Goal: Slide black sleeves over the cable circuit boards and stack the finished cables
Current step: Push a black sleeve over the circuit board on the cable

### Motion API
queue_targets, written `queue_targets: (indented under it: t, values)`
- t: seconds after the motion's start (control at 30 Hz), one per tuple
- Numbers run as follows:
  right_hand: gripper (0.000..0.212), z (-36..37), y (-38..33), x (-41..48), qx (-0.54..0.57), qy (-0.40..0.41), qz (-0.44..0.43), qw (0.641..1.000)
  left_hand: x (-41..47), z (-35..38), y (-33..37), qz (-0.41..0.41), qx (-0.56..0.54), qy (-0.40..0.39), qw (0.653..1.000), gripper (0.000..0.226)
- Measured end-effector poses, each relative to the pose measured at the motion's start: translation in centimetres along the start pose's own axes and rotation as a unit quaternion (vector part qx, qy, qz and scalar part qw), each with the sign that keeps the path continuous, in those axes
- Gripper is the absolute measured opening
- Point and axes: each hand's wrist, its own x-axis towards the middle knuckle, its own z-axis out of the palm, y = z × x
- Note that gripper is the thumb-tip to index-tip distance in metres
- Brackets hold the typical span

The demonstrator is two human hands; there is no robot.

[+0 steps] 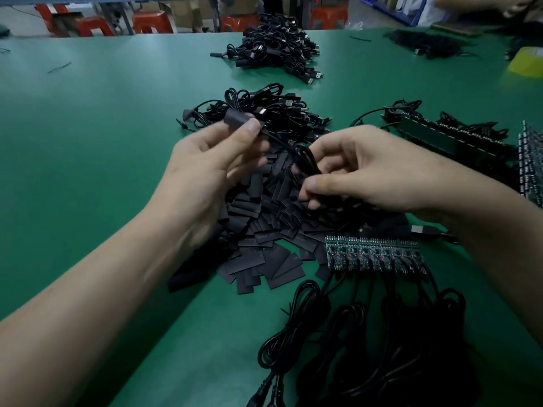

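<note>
the left hand (211, 163) pinches one black sleeve (237, 118) between thumb and fingertips, raised above the green table (97, 118). the sleeve looks blurred, so i cannot tell how far it sits over a board. a thin cable (305, 158) runs from it to the right, where the right hand (367, 168) grips its coiled part with curled fingers and thumb.

under and between both hands lies a heap of loose sleeves (261, 227), flat and far too many to count. just beyond the hands lies a pile of cables (282, 113), and a second pile (276, 45) lies farther off; a third dark heap (426, 44) lies at the far right.

near right, a row of bare circuit boards (373, 255) stands side by side, roughly eight, their leads (367, 333) trailing nearer in loops. further right lies a long rack of boards (446, 136).
</note>
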Motion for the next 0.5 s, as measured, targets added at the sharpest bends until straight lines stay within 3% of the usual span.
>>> queue_targets:
  t: [0.13, 0.23, 0.4, 0.5]
  values:
    - [0.014, 0.6, 0.5, 0.4, 0.021, 0.077, -0.01, 0.997, -0.9, 1.1, -1.3, -0.04, 0.102, -0.1, 0.989, 0.017]
    - [0.026, 1.3, 0.6, 0.5, 0.019, 0.096, -0.014, 0.995, -1.3, 1.6, -1.5, -0.022, 0.11, -0.081, 0.99, 0.01]
    - [0.03, 2.0, -0.1, 0.2, 0.013, 0.121, -0.055, 0.991, -1.3, 1.6, -0.3, -0.039, 0.107, -0.093, 0.989, 0.018]
    - [0.03, 1.5, -0.8, 0.0, 0.027, 0.111, -0.057, 0.992, -0.2, 1.4, 0.7, -0.03, 0.063, -0.038, 0.997, 0.018]
